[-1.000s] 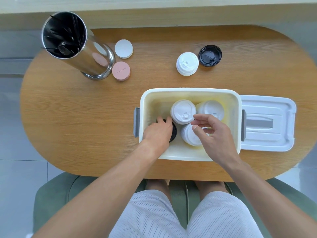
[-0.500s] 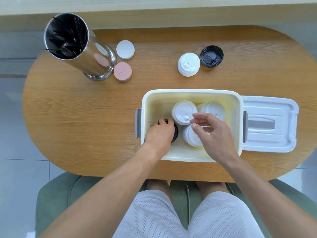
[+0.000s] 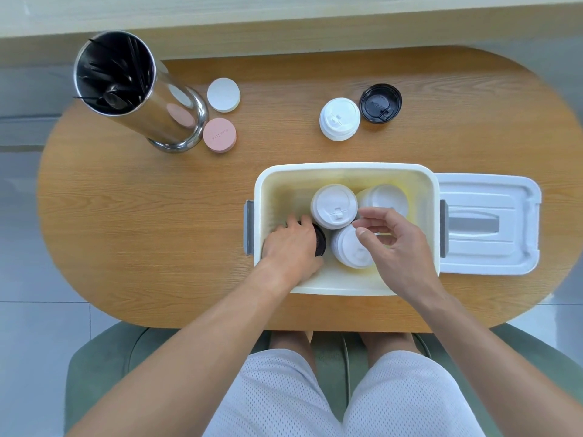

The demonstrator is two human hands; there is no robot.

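A cream plastic bin (image 3: 347, 168) stands on the oval wooden table (image 3: 142, 222) in front of me. Inside it are three white-lidded cups: one at the back middle (image 3: 332, 205), one at the back right (image 3: 386, 197) and one in front (image 3: 347, 247). A black-lidded cup (image 3: 320, 239) stands at the bin's left side. My left hand (image 3: 291, 244) covers that cup from above, its fingers curled over the lid. My right hand (image 3: 397, 247) hovers over the front white cup, fingers loosely bent, with nothing visible between thumb and forefinger.
The bin's white lid (image 3: 487, 225) lies flat to its right. A white cup lid (image 3: 339, 123) and a black cup lid (image 3: 380, 103) lie behind the bin. At the back left stands a steel canister (image 3: 126, 89) of dark utensils, with a white disc (image 3: 223, 94) and a pink disc (image 3: 219, 135) beside it.
Both hands stay almost where they were inside the bin. Only the view has shifted slightly.
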